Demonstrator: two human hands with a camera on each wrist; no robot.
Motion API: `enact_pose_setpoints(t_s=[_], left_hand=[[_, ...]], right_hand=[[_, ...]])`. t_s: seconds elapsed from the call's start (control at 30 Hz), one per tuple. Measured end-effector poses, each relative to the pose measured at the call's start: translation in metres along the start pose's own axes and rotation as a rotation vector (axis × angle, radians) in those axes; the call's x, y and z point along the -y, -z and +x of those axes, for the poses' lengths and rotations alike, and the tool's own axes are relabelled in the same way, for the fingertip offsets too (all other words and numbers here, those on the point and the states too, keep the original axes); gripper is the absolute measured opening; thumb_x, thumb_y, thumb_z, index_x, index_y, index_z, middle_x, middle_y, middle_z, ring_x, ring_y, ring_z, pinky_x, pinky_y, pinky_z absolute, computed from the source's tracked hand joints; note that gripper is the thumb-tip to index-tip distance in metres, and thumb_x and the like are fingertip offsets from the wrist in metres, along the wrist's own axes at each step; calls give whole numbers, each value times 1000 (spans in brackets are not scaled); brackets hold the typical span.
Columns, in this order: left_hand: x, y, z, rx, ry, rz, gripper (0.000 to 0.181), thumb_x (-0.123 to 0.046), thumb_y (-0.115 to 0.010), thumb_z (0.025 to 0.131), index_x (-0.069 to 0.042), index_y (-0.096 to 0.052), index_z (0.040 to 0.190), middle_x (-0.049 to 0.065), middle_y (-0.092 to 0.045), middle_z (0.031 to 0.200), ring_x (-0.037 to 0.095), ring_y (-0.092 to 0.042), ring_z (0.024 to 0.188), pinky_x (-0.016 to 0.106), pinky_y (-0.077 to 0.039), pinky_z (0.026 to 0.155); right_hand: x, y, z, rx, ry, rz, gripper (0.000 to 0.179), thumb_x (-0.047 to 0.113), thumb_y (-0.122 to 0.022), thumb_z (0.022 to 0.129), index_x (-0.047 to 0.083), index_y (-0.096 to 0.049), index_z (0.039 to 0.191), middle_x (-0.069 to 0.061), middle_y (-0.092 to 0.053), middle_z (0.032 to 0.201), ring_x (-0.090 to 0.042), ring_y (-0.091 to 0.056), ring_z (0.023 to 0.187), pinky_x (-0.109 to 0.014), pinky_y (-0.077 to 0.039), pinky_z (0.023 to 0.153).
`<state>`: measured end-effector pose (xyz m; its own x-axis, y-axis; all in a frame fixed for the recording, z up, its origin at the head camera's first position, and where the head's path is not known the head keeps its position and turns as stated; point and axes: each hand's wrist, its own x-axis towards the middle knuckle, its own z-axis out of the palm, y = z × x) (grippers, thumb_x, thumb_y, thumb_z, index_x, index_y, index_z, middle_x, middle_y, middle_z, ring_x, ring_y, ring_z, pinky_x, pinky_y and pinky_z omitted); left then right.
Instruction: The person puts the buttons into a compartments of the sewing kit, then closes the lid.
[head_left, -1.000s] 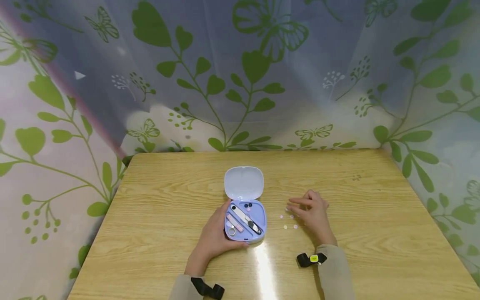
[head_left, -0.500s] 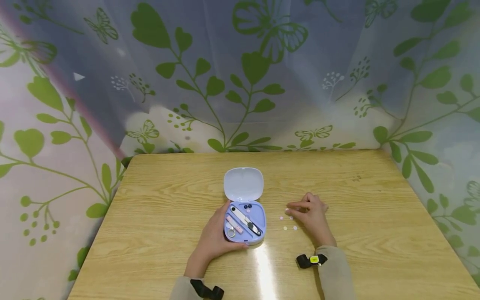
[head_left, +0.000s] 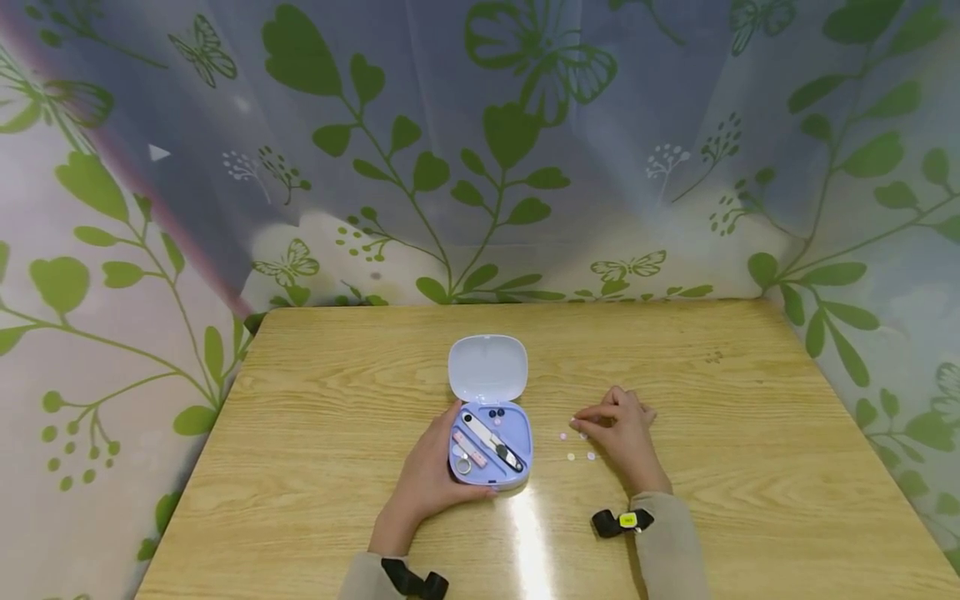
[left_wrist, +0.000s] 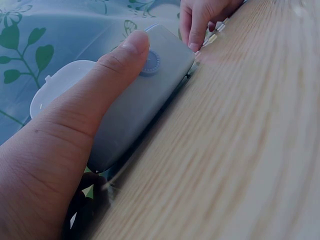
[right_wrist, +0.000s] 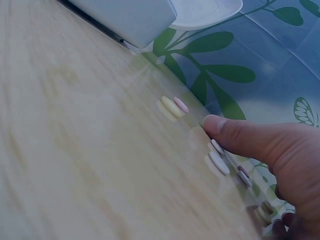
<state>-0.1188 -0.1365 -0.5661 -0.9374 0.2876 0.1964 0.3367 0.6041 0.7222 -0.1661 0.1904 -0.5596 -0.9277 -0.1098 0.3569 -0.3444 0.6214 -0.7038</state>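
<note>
A lilac sewing box (head_left: 517, 429) stands on the table with its white lid (head_left: 487, 369) raised. My left hand (head_left: 431, 475) grips its left side, thumb along the front. Inside lie a slim white-and-black tool (head_left: 491, 442), a pink-patterned strip (head_left: 469, 448), a small metal ring (head_left: 463, 463) and dark buttons (head_left: 497, 413). To the right of the box, my right hand (head_left: 624, 433) pinches a small pale button at its thumb and index tips; the fingertips mostly hide it. Loose buttons lie around, among them a yellow one (right_wrist: 172, 106) and a white one (right_wrist: 219, 163).
The wooden table (head_left: 330, 375) extends on both sides of the box. A leaf-patterned curtain (head_left: 420, 208) hangs behind its far edge. Each wrist wears a black camera, the right one (head_left: 606, 523) close above the tabletop.
The right thumb and index finger have come together over the pale button, from a small gap a second ago. The left hand and the box stay in place.
</note>
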Motion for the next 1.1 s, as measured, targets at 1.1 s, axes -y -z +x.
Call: enact_pose_setpoints(t_s=[1.1], left_hand=[[0, 1, 0, -6, -8, 5, 136, -74, -83, 54, -25, -14, 160, -2, -36, 155, 22, -37, 140, 46, -34, 113]], right_hand=[[0, -1, 1, -9, 2, 30, 13, 12, -90, 71, 13, -78, 77, 1, -47, 76, -17, -39, 78, -50, -16, 86]])
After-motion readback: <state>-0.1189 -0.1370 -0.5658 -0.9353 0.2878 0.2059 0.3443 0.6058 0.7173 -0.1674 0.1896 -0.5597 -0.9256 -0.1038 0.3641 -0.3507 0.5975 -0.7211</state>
